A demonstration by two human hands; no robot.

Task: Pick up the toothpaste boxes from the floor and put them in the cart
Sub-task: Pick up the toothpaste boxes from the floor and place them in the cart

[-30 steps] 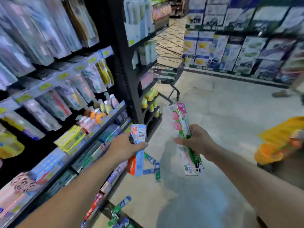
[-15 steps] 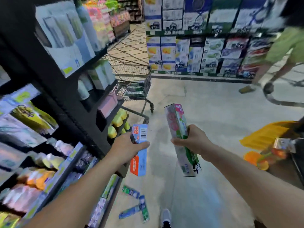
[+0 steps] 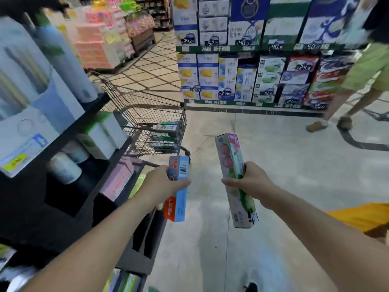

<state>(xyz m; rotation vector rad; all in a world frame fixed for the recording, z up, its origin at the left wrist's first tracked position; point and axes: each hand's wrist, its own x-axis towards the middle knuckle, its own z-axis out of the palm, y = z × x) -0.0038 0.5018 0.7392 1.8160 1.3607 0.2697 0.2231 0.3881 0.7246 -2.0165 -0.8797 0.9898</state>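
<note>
Price tags (image 3: 212, 43) on the stacked cartons read 34.9, 52.0, 40.9, 50.0. Lower ones read 34.9, 24.9, 35.0. Box print is unreadable.

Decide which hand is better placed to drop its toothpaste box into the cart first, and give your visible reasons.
Probably the left hand. Its blue box sits just below the cart basket's near corner, while the right hand holds the green-and-pink box out over open floor, farther to the side.

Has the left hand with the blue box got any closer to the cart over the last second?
Yes. The left hand and its blue box now sit just below the cart, well forward along the black shelving.
</note>
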